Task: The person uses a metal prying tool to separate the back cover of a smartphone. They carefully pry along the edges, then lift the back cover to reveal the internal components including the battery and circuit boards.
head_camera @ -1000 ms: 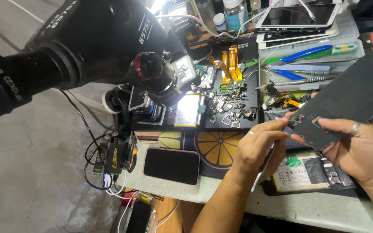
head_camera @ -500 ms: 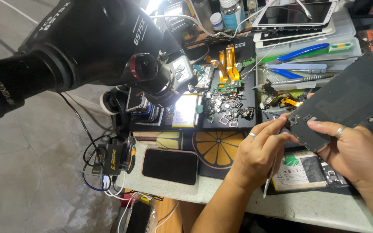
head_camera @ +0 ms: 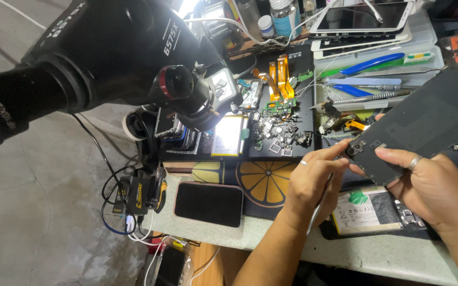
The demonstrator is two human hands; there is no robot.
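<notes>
Hands working at right of frame: right hand [head_camera: 434, 186], ringed, is gripping the flat dark grey phone back panel [head_camera: 425, 124] by its lower corner; left hand [head_camera: 314, 182] is pinching that corner's camera end, a thin metal tool [head_camera: 318, 207] tucked in its fingers. Black microscope [head_camera: 102, 58] is filling upper left; black smartphone [head_camera: 209, 204] is lying lower centre.

Head-worn view, down onto workbench [head_camera: 377, 257]

Bright and evenly lit, strongest from a lamp [head_camera: 186, 6] at the top edge. White glare off the small screen [head_camera: 228, 135] under the microscope [head_camera: 107, 53] (looming, softly out of focus, stretched by wide-angle distortion). Sharp across the tabletop [head_camera: 377, 254]; soft shadows beneath both hands.
</notes>
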